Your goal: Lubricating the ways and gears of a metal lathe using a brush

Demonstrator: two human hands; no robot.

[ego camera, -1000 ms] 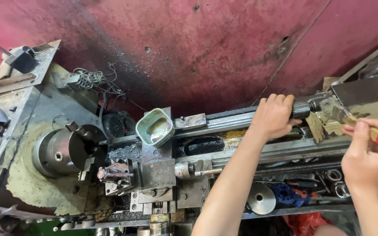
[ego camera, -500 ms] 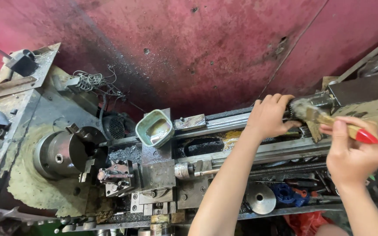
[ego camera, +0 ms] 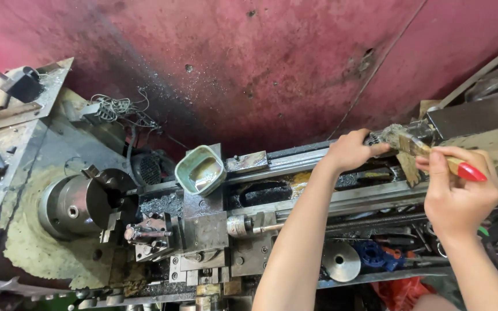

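Note:
A greasy metal lathe fills the view from above. My left hand [ego camera: 350, 151] grips a dark part at the far right end of the lathe bed [ego camera: 295, 164], near the tailstock [ego camera: 468, 124]. My right hand [ego camera: 456, 190] holds a wooden paintbrush with a red handle tip [ego camera: 462, 169]; its dirty bristles touch the part beside my left fingers. The chuck [ego camera: 79, 204] sits at the left, with the tool post [ego camera: 148, 233] next to it.
A pale green bowl [ego camera: 201, 170] with oily liquid rests on the carriage. Tangled metal swarf [ego camera: 113, 107] lies behind the headstock. A round metal disc [ego camera: 341, 260] and blue parts [ego camera: 378, 255] lie in the tray below. A stained red wall [ego camera: 249, 63] stands behind.
My right hand has moved left with the brush, bringing the bristles up to the part my left hand grips. The camera view has shifted slightly.

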